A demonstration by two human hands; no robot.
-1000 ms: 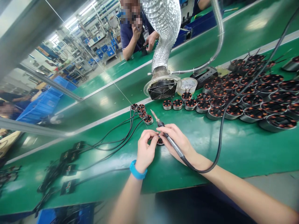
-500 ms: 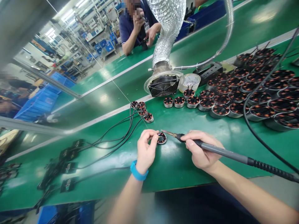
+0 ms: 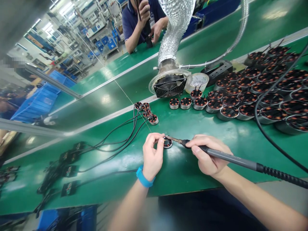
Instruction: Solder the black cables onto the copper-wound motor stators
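My left hand (image 3: 152, 154), with a blue wristband, pinches something thin at the edge of a small round motor stator (image 3: 167, 142) with copper windings that lies on the green bench (image 3: 187, 166). My right hand (image 3: 209, 154) grips a grey soldering iron (image 3: 226, 157) like a pen. Its tip points left and touches the top of that stator. The iron's black cord (image 3: 274, 141) loops off to the right.
Several more stators (image 3: 243, 102) crowd the bench at the right; several wired ones (image 3: 147, 114) lie ahead with black cables and small boards (image 3: 69, 157) to the left. A fume duct with a fan (image 3: 169, 86) and a white cup (image 3: 197, 81) stand behind. Another person (image 3: 141, 22) works across the far belt.
My right hand swung the soldering iron from pointing away to pointing left, and brought its tip down onto the stator. The left hand stayed pinched beside the stator.
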